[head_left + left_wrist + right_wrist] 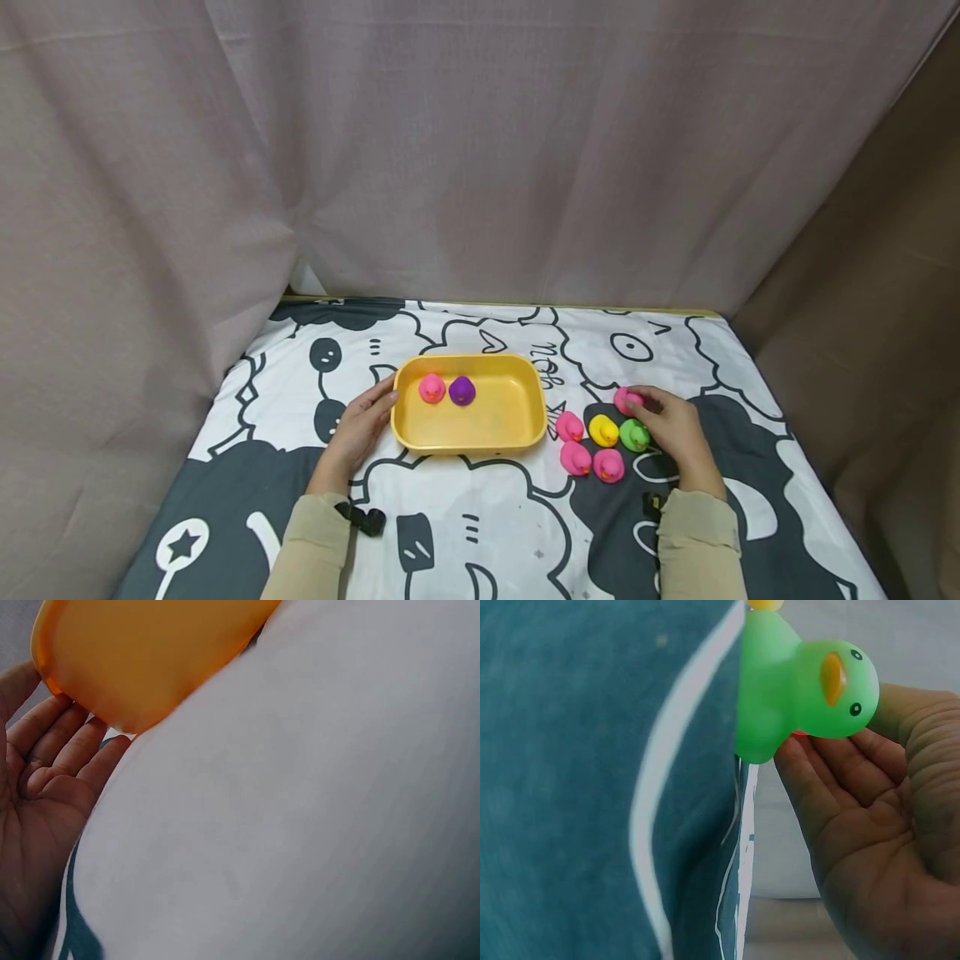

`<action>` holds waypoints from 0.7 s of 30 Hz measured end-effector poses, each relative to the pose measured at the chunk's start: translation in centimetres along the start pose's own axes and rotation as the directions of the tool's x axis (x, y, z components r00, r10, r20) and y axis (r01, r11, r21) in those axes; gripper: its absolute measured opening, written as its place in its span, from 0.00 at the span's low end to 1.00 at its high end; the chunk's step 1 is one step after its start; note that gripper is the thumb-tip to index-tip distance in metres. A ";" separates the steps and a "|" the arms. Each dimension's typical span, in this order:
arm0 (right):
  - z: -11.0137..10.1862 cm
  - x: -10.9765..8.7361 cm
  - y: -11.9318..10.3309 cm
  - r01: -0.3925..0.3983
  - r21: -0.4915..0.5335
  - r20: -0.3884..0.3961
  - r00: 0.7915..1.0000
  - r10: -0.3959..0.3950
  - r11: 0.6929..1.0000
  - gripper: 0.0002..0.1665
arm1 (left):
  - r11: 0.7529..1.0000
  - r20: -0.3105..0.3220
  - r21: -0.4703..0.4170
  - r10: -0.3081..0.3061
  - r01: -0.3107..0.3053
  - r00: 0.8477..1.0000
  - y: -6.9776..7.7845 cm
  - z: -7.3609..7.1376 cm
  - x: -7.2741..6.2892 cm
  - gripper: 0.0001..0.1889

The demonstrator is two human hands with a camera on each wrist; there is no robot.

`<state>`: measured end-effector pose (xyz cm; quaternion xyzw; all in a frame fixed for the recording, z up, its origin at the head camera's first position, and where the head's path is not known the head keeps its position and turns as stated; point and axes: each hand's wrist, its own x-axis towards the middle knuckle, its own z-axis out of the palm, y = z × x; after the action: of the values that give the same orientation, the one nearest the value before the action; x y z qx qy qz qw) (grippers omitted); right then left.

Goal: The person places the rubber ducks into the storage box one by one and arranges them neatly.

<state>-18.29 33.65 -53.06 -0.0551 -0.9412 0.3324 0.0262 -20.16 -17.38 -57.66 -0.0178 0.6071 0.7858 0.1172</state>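
Note:
A yellow rectangular tray (487, 433) lies on the cloth with a pink rubber duck (432, 388) and a purple rubber duck (462, 391) inside. My left hand (365, 427) holds the tray's left end; in the left wrist view its fingers (54, 727) curl along the rim. At the right, my right hand (672, 425) pinches another pink duck (627, 401) between thumb and fingers. Just in front of that hand sits a green duck (634, 435), which in the right wrist view largely hides the pinched duck. A yellow duck (603, 431) stands beside the green one.
Several more pink ducks (576, 458) cluster between the tray and my right hand. A black-and-white patterned cloth (480, 517) covers the table. Grey-brown curtains (480, 167) hang behind and at both sides.

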 end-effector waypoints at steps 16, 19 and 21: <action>-0.2 -0.1 0.6 -0.010 0.024 0.006 1.000 0.010 1.000 0.30 | 1.000 0.002 0.008 0.006 -0.006 1.000 0.0 0.0 0.0 0.25; -0.3 -0.2 0.5 -0.004 0.014 0.008 1.000 0.004 1.000 0.30 | 1.000 0.003 0.002 0.001 -0.001 1.000 -0.1 -0.1 0.1 0.25; -0.4 -0.2 0.5 0.000 0.008 0.007 1.000 0.000 1.000 0.30 | 1.000 0.005 0.004 -0.001 0.001 1.000 -0.1 -0.1 0.1 0.25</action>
<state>-18.04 34.26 -53.12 -0.0537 -0.9398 0.3366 0.0231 -20.23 -17.42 -57.76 -0.0160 0.6084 0.7845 0.1190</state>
